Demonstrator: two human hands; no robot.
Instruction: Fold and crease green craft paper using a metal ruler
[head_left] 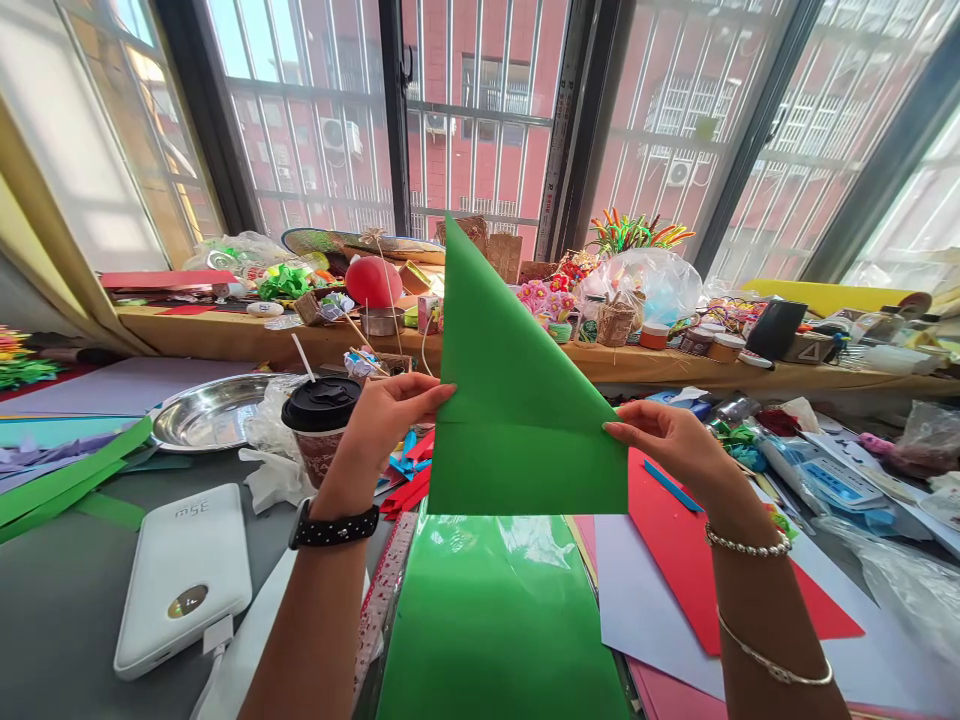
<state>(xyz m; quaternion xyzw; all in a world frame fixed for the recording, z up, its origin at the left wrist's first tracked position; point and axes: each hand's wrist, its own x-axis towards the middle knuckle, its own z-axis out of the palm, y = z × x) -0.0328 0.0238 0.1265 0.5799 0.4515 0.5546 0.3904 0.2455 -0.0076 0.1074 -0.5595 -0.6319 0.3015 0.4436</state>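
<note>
Held up before me is a sheet of green paper (517, 400), its upper edge slanting from a tall point at the left down to the right. A faint horizontal crease crosses its lower part. My left hand (397, 410) pinches the left edge between thumb and fingers. At the right edge, where the slant ends, my right hand (664, 440) pinches the paper too. Below it lies a shiny pack of green paper (502, 620) in clear wrapping. A black watch is on my left wrist; a beaded bracelet and a bangle are on my right.
To the left are a white power bank (187, 580) with a cable, a lidded cup (319, 415) with a straw, and a metal tray (202, 425). Red paper (720, 560) and white sheets lie right. A cluttered ledge (300, 345) runs below the barred windows.
</note>
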